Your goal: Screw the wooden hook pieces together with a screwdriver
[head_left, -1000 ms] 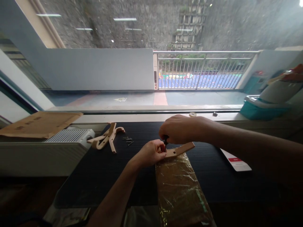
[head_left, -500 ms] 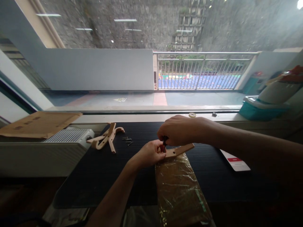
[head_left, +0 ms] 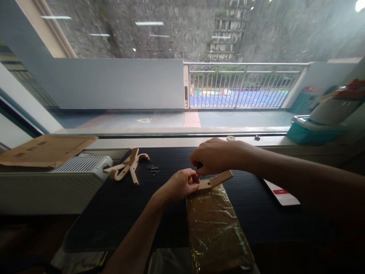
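My left hand (head_left: 182,184) is closed on the near end of a bent wooden hook (head_left: 212,182) with a dark hole in it. The hook lies on the end of a tape-wrapped cardboard box (head_left: 213,228), its free arm slanting up to the right. Above it, my right hand (head_left: 212,156) is closed round the dark handle of a screwdriver (head_left: 199,166), held upright with the tip down by my left fingertips. The fingers hide the screwdriver's tip and whatever it touches.
More wooden pieces (head_left: 131,165) lie crossed at the back left of the black table (head_left: 128,213), beside several loose screws (head_left: 153,168). A white and red card or box (head_left: 282,194) lies under my right forearm. Behind are the windowsill (head_left: 154,142), a radiator (head_left: 82,163) and a teal bin (head_left: 313,131).
The view has shifted very slightly. My right hand and the screwdriver handle have turned a little; both hands stay at the hook, which holds its place on the box.
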Action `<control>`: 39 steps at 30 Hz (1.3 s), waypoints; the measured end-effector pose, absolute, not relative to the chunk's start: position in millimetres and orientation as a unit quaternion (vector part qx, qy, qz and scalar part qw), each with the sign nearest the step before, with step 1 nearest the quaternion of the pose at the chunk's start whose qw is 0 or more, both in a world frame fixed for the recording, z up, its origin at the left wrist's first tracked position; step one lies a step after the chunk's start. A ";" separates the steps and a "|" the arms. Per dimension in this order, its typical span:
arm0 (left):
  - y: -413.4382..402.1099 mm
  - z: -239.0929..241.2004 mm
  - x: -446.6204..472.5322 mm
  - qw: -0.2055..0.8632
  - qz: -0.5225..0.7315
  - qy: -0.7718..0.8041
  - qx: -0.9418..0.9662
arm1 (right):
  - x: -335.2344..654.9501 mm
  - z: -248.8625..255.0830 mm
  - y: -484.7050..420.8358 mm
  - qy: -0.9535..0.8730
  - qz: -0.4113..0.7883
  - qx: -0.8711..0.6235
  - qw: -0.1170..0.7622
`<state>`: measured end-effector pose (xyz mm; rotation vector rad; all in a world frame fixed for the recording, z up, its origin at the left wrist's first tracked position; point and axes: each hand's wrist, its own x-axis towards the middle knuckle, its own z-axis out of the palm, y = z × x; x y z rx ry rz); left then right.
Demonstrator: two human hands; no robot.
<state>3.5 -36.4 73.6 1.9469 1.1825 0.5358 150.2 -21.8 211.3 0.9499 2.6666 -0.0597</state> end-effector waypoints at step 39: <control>-58.2 12.5 7.4 0.581 0.403 0.429 0.563 | 166.0 209.8 -31.4 0.927 -0.050 0.338 0.156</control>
